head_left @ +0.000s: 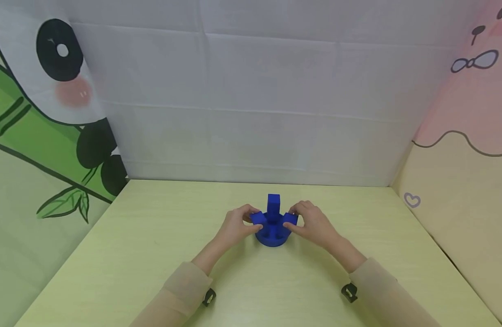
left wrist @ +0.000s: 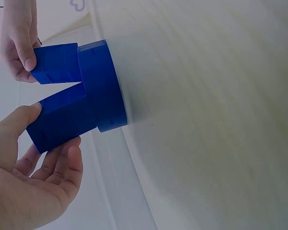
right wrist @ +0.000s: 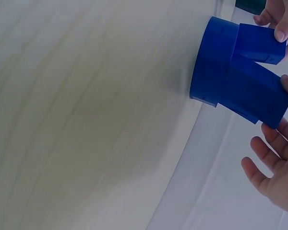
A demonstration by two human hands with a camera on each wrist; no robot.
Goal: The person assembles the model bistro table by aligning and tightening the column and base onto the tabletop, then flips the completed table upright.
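Observation:
A round blue base (head_left: 273,241) stands on the table, with three blue rectangular blocks rising from it. My left hand (head_left: 234,223) pinches the left block (head_left: 258,218) near its top, between thumb and fingers. The right block (head_left: 290,219) is pinched the same way by my right hand (head_left: 316,225). Both of these blocks lean outward, their lower ends at the base (left wrist: 104,86). At the back, the third block (head_left: 273,204) stands upright, untouched by either hand. How deep the blocks sit in the base is hidden by its wall (right wrist: 213,60).
The pale yellow table (head_left: 153,254) ends at a white cloth backdrop (head_left: 251,113). Printed panels rise at both sides, a panda with bamboo (head_left: 51,150) on the left, a pink figure (head_left: 471,104) on the right. Black wrist devices (head_left: 349,292) hang below the sleeves.

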